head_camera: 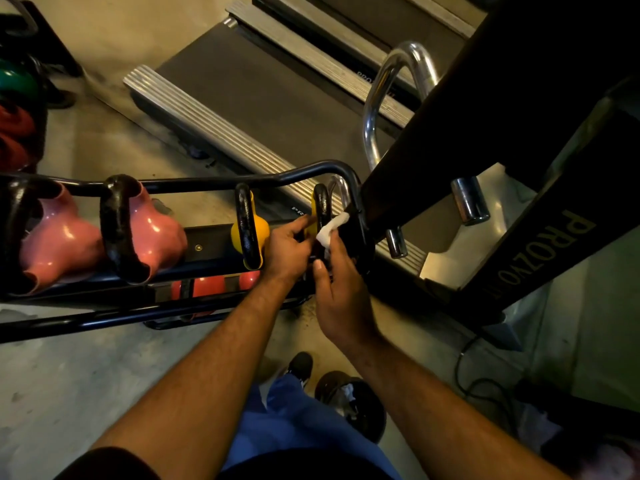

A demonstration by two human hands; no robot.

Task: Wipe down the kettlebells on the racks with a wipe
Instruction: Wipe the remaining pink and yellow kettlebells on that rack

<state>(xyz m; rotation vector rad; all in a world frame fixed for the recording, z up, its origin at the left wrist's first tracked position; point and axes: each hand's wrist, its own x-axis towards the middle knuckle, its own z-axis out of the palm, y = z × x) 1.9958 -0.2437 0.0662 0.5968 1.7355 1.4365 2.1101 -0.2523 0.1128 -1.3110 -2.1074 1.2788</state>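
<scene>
A dark rack (194, 184) holds two pink kettlebells (152, 233) and two small yellow ones with black handles. My left hand (289, 251) grips the rightmost yellow kettlebell (320, 211) at the rack's right end. My right hand (337, 299) presses a white wipe (330, 228) against that kettlebell's handle. The second yellow kettlebell (247, 232) stands just left of my left hand. Red kettlebells (207, 285) sit on the lower shelf, partly hidden.
A treadmill deck (256, 98) with ribbed side rails lies behind the rack. A black treadmill upright (519, 140) with chrome handles stands tight against the rack's right end. Green and red kettlebells (15, 109) sit on another rack at far left. A cable lies on the floor at right.
</scene>
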